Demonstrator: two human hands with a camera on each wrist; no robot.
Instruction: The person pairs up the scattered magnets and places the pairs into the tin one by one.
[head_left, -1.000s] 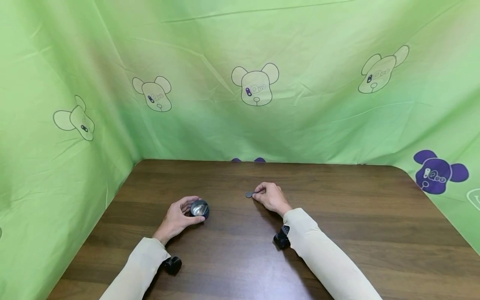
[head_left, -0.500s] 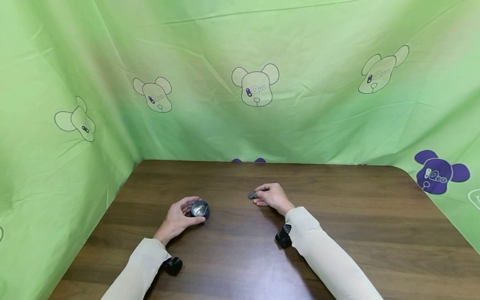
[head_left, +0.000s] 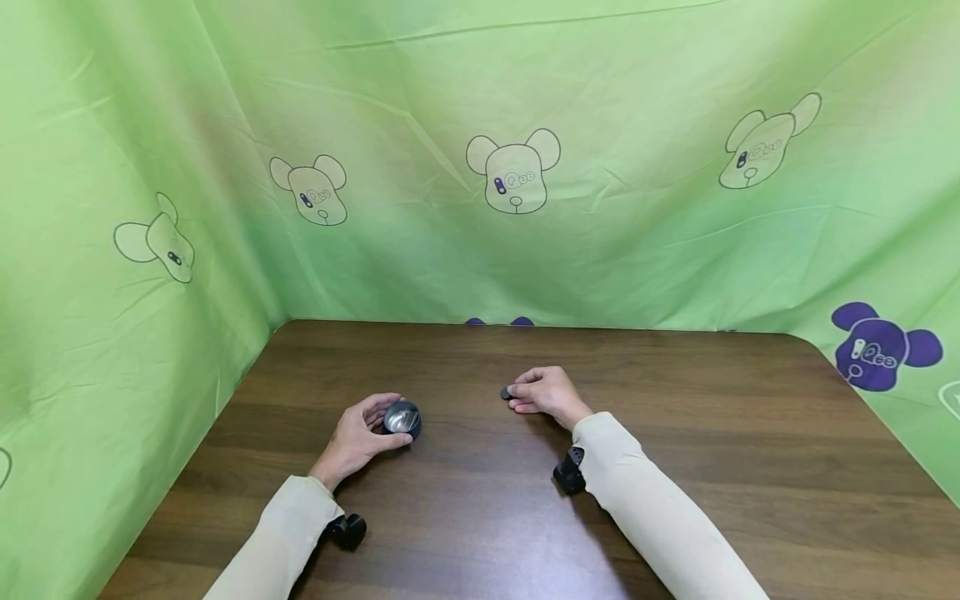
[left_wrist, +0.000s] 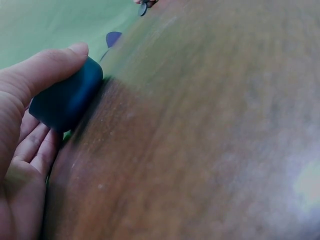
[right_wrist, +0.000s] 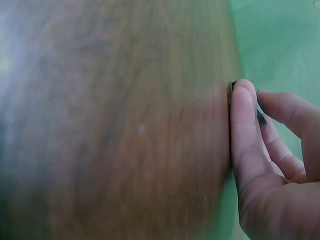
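Note:
My left hand (head_left: pixel 356 437) curls round a small round dark container (head_left: pixel 402 418) with a shiny silvery hollow on top, standing on the table. In the left wrist view the container's wall (left_wrist: pixel 70 97) looks dark blue and smooth, with the thumb along it and the other fingers on the opposite side. To the right and farther back, my right hand (head_left: pixel 549 393) pinches a small flat dark disc (head_left: pixel 506 393) at its fingertips, close over the table. The fingers cover part of this disc. A dark bit (right_wrist: pixel 261 118) shows between the fingers in the right wrist view.
The brown wooden table (head_left: pixel 480 500) reaches back to a green curtain (head_left: pixel 405 250) printed with bear heads, which also hangs along the left and right sides. Black wrist cameras sit below each sleeve cuff, the left one (head_left: pixel 348 531) close over the table.
My right hand has shifted slightly to the right with the disc, and less of the disc shows past the fingertips. The left hand and the container stay in place.

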